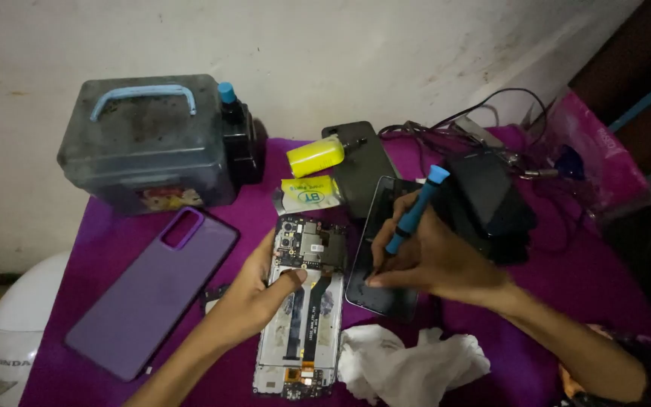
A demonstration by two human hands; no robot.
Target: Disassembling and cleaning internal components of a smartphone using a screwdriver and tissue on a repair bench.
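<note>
Opened phone (303, 301), back removed, lying face down on the purple cloth (99, 226), circuit board and flex cables exposed. The left hand (254, 290) grips its left edge, thumb pressed across the bare internals. The right hand (423, 260) is closed around a blue-handled screwdriver (414, 211), its tip lowered beside a dark glass panel (382, 249) just right of the phone. A purple phone case (152, 290) lies to the left, a white rag (408, 362) below. Likely risks: the thumb straining a flex cable; the tip slipping and scratching the glass; loosened screws vanishing into the cloth
</note>
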